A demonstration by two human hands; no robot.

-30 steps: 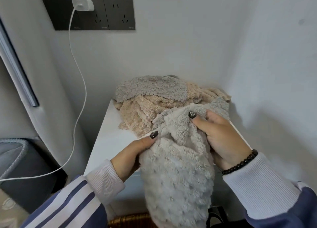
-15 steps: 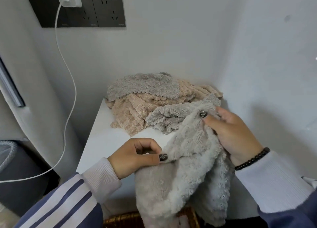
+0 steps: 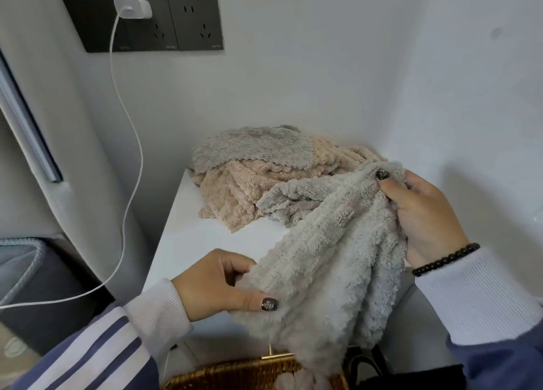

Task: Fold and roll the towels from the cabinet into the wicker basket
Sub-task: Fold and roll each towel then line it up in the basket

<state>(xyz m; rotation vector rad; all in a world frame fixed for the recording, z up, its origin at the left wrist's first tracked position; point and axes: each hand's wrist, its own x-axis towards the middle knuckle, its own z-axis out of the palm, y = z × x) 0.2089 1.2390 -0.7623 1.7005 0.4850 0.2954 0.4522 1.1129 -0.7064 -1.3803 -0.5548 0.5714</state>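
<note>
Both hands, left [image 3: 217,284] and right [image 3: 423,213], pinch the limp grey towel [image 3: 329,254]; soft, light, best held by its corners.

Held towel [image 3: 332,260]: pale grey, plush ribbed pile. Pile at 12 o'clock: beige towels [image 3: 235,196] with wavy ribs, darker grey towel [image 3: 252,147] on top, scalloped edge. Cabinet top [image 3: 188,243]: white. Wicker basket [image 3: 235,375] at 6 o'clock: golden-brown weave. Sleeves [image 3: 97,351]: blue with white stripes, white ribbed cuffs. Nails: dark, patterned. Socket plate [image 3: 191,22] at 11 o'clock: black.
</note>
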